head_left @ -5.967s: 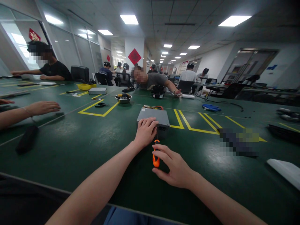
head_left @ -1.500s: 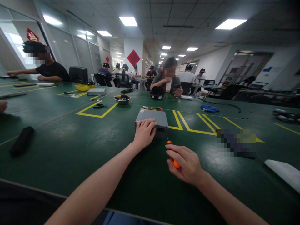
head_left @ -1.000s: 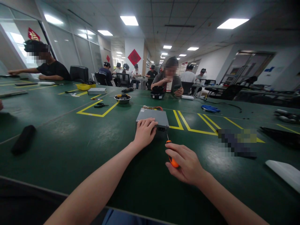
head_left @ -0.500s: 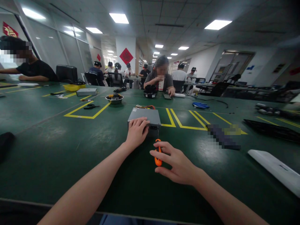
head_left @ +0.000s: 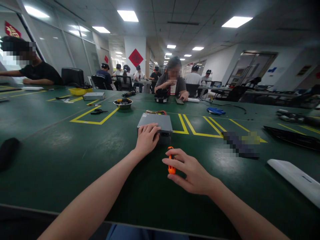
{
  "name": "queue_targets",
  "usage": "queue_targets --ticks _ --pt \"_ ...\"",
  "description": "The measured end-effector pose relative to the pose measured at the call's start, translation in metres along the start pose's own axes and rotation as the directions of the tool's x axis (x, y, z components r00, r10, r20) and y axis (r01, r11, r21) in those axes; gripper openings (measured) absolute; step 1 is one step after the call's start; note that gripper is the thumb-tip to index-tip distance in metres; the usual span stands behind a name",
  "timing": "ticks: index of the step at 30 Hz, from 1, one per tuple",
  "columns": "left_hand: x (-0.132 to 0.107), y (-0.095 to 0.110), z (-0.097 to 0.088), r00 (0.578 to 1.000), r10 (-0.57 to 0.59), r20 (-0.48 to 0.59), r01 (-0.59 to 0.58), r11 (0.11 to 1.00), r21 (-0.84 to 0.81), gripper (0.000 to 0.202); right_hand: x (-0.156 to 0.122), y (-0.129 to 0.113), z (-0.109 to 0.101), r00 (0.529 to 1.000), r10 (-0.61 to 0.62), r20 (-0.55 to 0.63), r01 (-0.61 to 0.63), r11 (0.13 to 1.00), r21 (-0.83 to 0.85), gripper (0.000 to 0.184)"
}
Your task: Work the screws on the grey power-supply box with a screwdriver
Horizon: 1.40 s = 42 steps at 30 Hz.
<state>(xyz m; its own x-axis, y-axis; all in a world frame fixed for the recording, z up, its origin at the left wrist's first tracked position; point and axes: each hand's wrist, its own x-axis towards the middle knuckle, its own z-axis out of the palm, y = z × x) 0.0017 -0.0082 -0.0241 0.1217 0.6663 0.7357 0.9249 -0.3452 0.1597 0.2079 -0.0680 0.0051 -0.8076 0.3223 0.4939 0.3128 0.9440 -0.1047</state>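
Note:
A grey metal computer power supply (head_left: 160,122) lies on the green table, a bundle of coloured cables (head_left: 156,112) at its far side. My left hand (head_left: 147,138) rests over its near left top edge, fingers curled on the casing and holding it. In my right hand (head_left: 187,170) is a screwdriver (head_left: 171,166) with an orange and black handle, gripped between fingertips and thumb. Its thin shaft points away from me to the near right corner of the power supply; I cannot make out where the tip sits.
A metal bowl (head_left: 122,104) with tools stands beyond to the left, near black pliers-like tools (head_left: 99,112). Blue gloves (head_left: 216,111) lie back right; a white panel (head_left: 295,180) is at right. A person (head_left: 172,80) sits opposite with a cup.
The screwdriver handle and the fingers of my right hand have shifted slightly, with the handle a little more upright. My left hand stays on the power supply. The view has moved slightly.

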Motion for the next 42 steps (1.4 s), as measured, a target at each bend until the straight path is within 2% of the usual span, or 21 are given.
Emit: queue_targets --ticks 3,6,8,12,15,19,22,26,29,33,36,39,42 --pt "-0.0003 -0.0001 -0.0003 1.000 -0.002 0.003 0.002 1.000 0.000 0.022 -0.0017 0.0021 0.0057 0.992 -0.023 -0.125 0.019 0.999 -0.039 0.022" --pt "-0.0006 -0.0003 -0.0007 1.000 0.000 0.010 0.000 1.000 0.005 0.022 -0.0029 0.0037 0.0088 0.975 0.010 -0.220 -0.012 1.000 -0.007 0.020" --pt "-0.0008 -0.0006 -0.0009 1.000 0.005 0.011 -0.005 1.000 0.009 0.023 -0.0020 0.0029 0.0067 0.983 0.034 -0.181 -0.031 0.999 0.020 0.025" --pt "-0.0014 -0.0013 -0.0013 1.000 0.018 0.015 -0.018 1.000 0.005 0.024 0.0007 0.0001 0.0014 0.999 -0.033 -0.036 0.032 0.999 -0.026 0.031" --pt "-0.0018 -0.0016 -0.0024 0.999 0.028 0.028 -0.028 1.000 -0.003 0.026 -0.0005 0.0026 0.0040 0.993 -0.060 -0.106 0.052 0.996 -0.070 0.027" --pt "-0.0021 -0.0015 -0.0045 0.999 0.034 0.039 -0.034 0.999 -0.008 0.028 -0.0045 0.0088 0.0082 0.964 0.005 -0.267 -0.008 1.000 -0.012 0.028" --pt "-0.0022 -0.0019 -0.0055 0.998 0.045 0.044 -0.045 0.999 0.002 0.031 -0.0049 0.0089 0.0059 0.977 0.011 -0.214 -0.013 1.000 -0.008 0.034" --pt "-0.0024 -0.0038 -0.0063 0.995 0.090 0.036 -0.092 0.995 0.029 0.031 -0.0027 0.0049 0.0033 0.993 -0.050 -0.103 0.039 0.993 -0.110 0.034" --pt "-0.0027 -0.0047 -0.0068 0.996 0.085 0.019 -0.086 0.995 0.051 0.031 -0.0022 0.0046 0.0062 0.986 -0.069 -0.149 0.049 0.990 -0.135 0.028" --pt "-0.0031 -0.0048 -0.0068 0.999 0.045 0.019 -0.045 0.998 0.051 0.032 -0.0037 0.0065 0.0090 0.974 -0.009 -0.225 -0.005 0.998 -0.062 0.024" --pt "-0.0029 -0.0049 -0.0058 0.999 0.032 0.009 -0.032 0.999 0.029 0.032 -0.0041 0.0056 0.0065 0.985 -0.003 -0.170 -0.003 0.999 -0.036 0.032" --pt "-0.0026 -0.0053 -0.0048 1.000 0.029 0.004 -0.029 0.999 0.017 0.032 -0.0029 0.0037 0.0043 0.993 -0.052 -0.103 0.043 0.995 -0.085 0.034" --pt "-0.0025 -0.0058 -0.0045 1.000 0.029 0.004 -0.029 0.999 0.018 0.032 -0.0018 0.0034 0.0058 0.985 -0.082 -0.155 0.064 0.991 -0.121 0.026"
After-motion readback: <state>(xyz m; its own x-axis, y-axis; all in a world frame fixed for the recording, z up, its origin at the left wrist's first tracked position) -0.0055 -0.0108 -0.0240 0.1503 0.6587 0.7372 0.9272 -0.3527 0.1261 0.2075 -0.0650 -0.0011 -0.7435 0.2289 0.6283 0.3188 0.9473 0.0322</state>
